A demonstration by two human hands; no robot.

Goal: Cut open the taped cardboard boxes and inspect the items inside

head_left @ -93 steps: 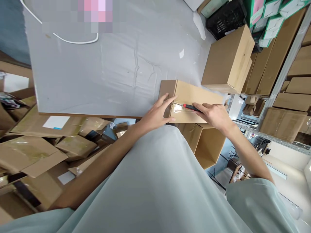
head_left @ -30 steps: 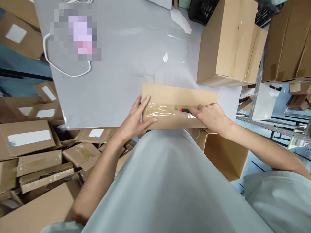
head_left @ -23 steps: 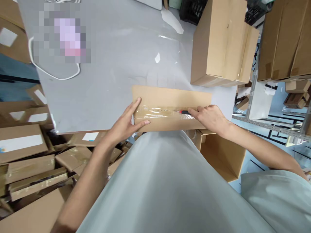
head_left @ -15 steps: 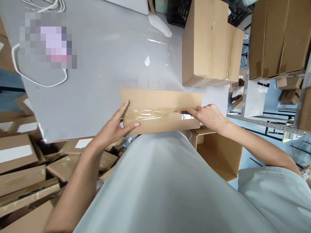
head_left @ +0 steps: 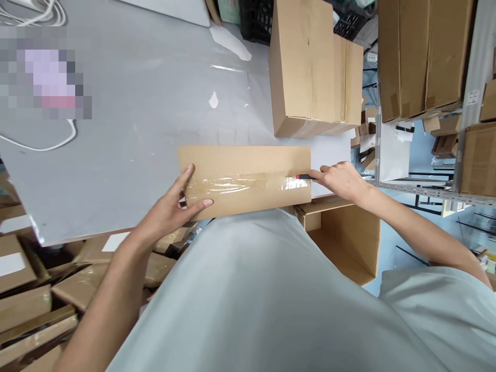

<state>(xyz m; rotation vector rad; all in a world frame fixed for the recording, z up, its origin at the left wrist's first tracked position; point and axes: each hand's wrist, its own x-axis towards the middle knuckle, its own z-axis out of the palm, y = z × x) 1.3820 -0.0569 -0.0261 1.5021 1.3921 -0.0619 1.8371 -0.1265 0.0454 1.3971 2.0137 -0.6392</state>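
Note:
A long cardboard box (head_left: pixel 240 160) lies at the table's near edge, close against my body, with a strip of shiny clear tape (head_left: pixel 228 184) along its top. My left hand (head_left: pixel 174 204) grips the box's left end, thumb on the top face and fingers round the side. At the right end, my right hand (head_left: pixel 337 180) is closed round a small black-and-red utility knife (head_left: pixel 303 176). The knife points left over the taped line; whether its blade touches the tape I cannot tell.
A larger closed carton (head_left: pixel 310 67) stands on the grey table (head_left: pixel 135 103) at the back right. An open carton (head_left: pixel 349 237) sits below the edge by my right side. Several cartons (head_left: pixel 85 284) are piled at lower left. White cable (head_left: pixel 42 147) lies at far left.
My right hand has drawn the knife rightward along the tape to the box's right end. My left hand stays on the left end. The whole view has shifted slightly.

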